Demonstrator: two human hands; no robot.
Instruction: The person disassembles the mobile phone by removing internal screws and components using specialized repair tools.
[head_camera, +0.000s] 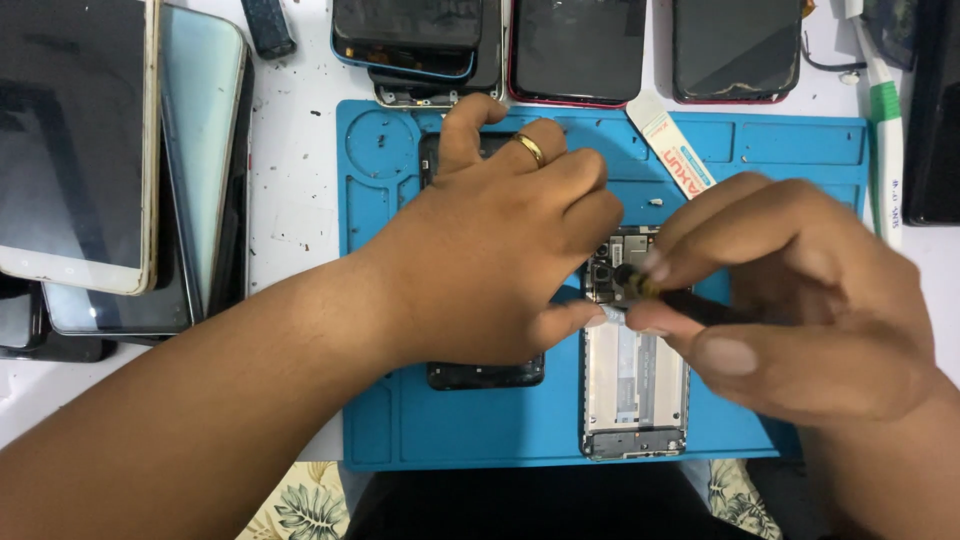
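Observation:
An opened phone (634, 385) lies on a blue work mat (455, 430), its back off and its inner frame and board bare. My right hand (790, 300) pinches a small dark screwdriver (640, 285) whose tip is down on the phone's upper board. My left hand (500, 250), with a gold ring on one finger, rests over a second dark phone (487, 373) on the mat, its thumb touching the opened phone's left edge.
Several phones (580, 50) lie along the back of the white table, and a stack of bigger phones (120, 160) at the left. A white flat pry tool (668, 140) lies on the mat's upper right. A green and white toothbrush (885, 130) lies at the right.

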